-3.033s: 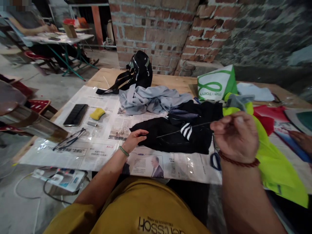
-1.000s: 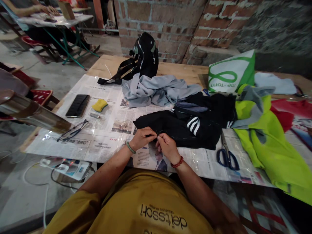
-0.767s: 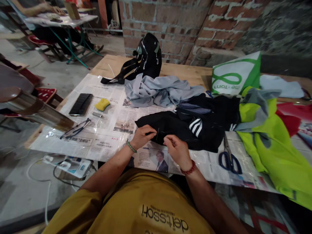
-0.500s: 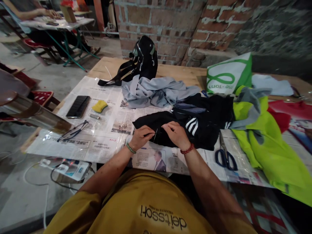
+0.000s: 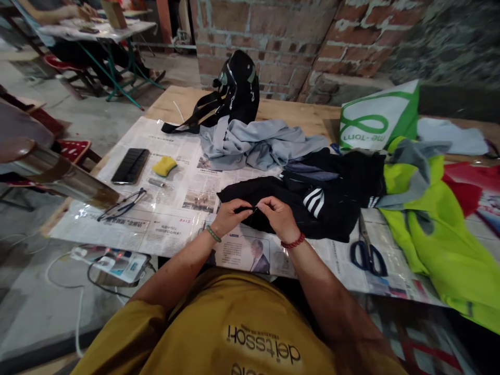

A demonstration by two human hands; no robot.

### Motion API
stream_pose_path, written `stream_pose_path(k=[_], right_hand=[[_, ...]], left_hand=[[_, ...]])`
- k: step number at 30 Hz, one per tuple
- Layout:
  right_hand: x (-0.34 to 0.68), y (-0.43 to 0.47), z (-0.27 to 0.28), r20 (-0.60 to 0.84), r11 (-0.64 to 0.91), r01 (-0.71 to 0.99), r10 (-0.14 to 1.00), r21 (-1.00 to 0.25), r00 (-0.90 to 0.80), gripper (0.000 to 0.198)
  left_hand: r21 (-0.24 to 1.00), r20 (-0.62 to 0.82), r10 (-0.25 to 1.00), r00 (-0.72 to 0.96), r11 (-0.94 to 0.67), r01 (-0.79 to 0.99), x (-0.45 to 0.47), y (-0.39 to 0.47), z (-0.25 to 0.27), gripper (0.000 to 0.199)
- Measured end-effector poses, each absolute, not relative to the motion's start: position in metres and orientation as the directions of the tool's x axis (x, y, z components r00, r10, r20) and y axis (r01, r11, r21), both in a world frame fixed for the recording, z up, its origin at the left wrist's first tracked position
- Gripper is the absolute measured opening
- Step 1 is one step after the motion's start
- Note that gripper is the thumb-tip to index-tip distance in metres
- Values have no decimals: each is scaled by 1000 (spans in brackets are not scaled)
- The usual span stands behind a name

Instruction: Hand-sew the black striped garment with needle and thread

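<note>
Over a black garment [image 5: 269,190] with white stripes, my two hands meet almost fingertip to fingertip. My left hand [image 5: 230,216] is closed in a pinch on a thin, bright sliver that looks like a sewing needle. My right hand [image 5: 278,214] pinches thumb and forefinger together right beside it; what lies between those fingers is too small to make out. Part of the black cloth lies under and behind both hands. To the right of the garment are scissors [image 5: 367,252] with dark blue handles, lying closed on the newspaper [image 5: 167,229].
Left on the newspaper are a black phone [image 5: 130,166], a yellow sponge [image 5: 164,165], glasses [image 5: 123,204] and a tall bottle [image 5: 74,179]. Behind lie grey cloth [image 5: 261,143] and a black bag [image 5: 240,86]. A neon-yellow garment [image 5: 429,224] and a green-white bag [image 5: 378,117] are right.
My right hand has moved left to my left hand, so the fingertips now nearly touch. The bright sliver at my left fingertips shows less. The view has shifted slightly.
</note>
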State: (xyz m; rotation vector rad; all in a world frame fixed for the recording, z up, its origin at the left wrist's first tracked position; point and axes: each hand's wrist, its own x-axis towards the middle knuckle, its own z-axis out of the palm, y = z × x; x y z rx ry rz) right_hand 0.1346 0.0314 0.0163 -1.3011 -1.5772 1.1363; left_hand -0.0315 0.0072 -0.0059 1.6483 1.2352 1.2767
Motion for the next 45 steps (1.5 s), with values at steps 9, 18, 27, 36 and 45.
stream_pose_path(k=[9,18,27,36,45], right_hand=[[128,38,23,-45,-53,-67,991,-996,-123,14],[126,40,20,-42,-49,-43,985,-998,-168,13],[114,43,13,-9,-12,-39,997,-999,-73,14],[132,71,20,5,6,-67,1000,-998,17,21],[136,64,39,-157,-210,-217,959,-953,-235,35]], left_hand=[[991,70,993,90,-79,105,-34,9,-5,18],[981,113,989,100,-127,148,-32,9,-6,16],[956,160,976,145,-190,224,-34,9,-9,15],[947,133,975,180,-179,266,-36,5,-8,14],[956,133,977,166,-170,239,-36,11,-4,14]])
